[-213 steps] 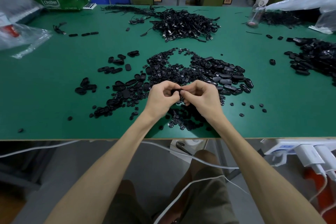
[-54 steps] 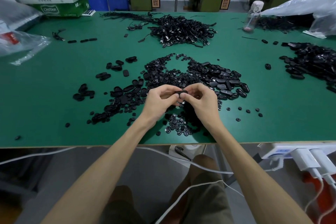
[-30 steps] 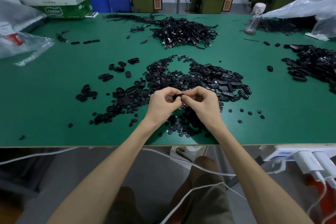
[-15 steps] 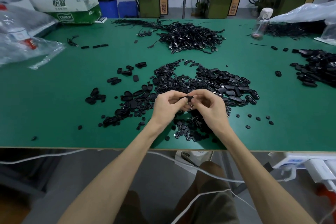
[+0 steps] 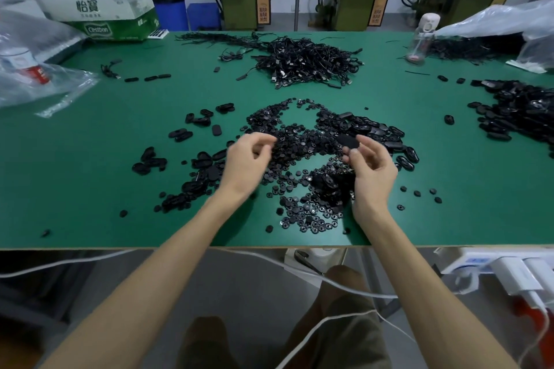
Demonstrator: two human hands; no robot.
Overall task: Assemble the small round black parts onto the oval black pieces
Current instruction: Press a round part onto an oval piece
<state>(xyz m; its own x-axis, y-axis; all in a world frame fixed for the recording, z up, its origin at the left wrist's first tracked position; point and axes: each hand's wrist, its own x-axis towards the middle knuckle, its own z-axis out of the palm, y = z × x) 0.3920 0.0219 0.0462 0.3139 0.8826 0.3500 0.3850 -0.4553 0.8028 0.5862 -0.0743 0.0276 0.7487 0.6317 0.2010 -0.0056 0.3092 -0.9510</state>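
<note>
My right hand [image 5: 370, 168] pinches a black oval piece [image 5: 347, 141] at its fingertips, held just above the heap. My left hand [image 5: 247, 159] is apart from it to the left, blurred, fingers loosely curled, and nothing shows in it. Below both hands lies a spread of small round black parts [image 5: 302, 144], with more near the front edge [image 5: 308, 214]. Loose oval pieces lie to the right of the heap [image 5: 386, 135] and to the left [image 5: 207, 171] on the green table [image 5: 90, 189].
A tangle of black cables [image 5: 308, 60] lies further back. Another mound of oval pieces [image 5: 524, 111] is at the far right, a clear bottle [image 5: 422, 36] behind it. Plastic bags [image 5: 36, 78] and a cardboard box [image 5: 105, 15] sit at the left. Chargers [image 5: 509, 272] hang below the front edge.
My hands, joined over one piece half a second ago, have come apart. The right keeps the oval piece; the left has swung left. My view has tilted up slightly.
</note>
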